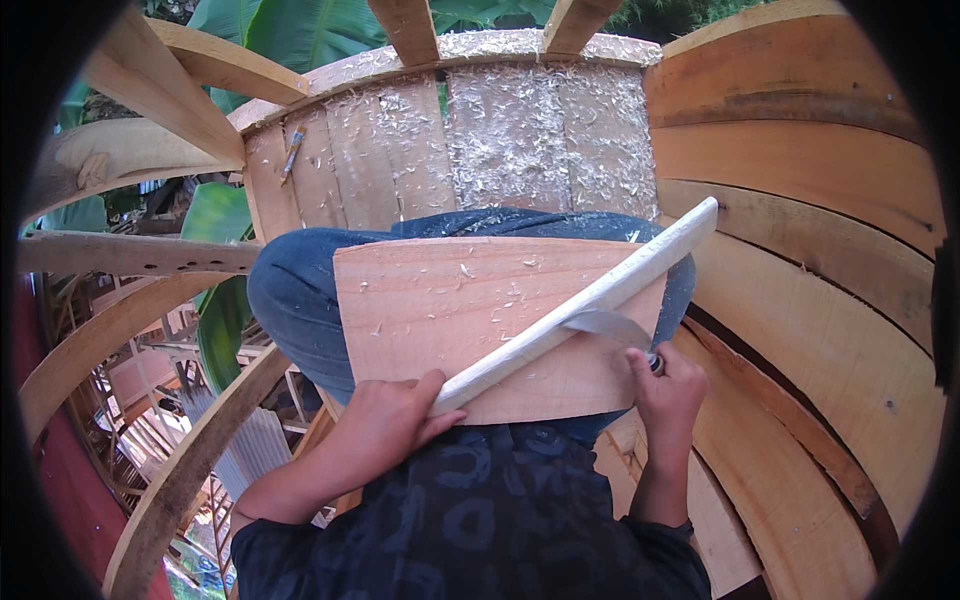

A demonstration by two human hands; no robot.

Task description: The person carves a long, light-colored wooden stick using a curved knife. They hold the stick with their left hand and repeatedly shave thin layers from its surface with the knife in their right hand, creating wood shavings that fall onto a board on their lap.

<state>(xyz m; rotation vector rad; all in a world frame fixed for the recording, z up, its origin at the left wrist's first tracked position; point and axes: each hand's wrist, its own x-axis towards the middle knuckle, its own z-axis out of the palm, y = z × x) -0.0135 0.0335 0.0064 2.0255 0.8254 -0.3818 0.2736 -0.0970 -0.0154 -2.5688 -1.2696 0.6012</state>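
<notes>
From head height, the view is aimed steeply downward; the left hand (398, 418) and right hand (672, 392) are seen from nearby, below centre, and the wall planks (800, 165) at right are bent by the fisheye lens.

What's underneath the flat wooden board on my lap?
Your blue-trousered legs stick out past the board on both sides. Whatever lies under its middle is covered, so I can't tell.

Dark shirt (430, 550) and blue trousers (292, 290)
The shirt is black with large, rounded blue-grey shapes (468, 515); its sleeves (668, 555) leave the forearms (318, 472) bare, and the trousers look creased and dusty
</notes>
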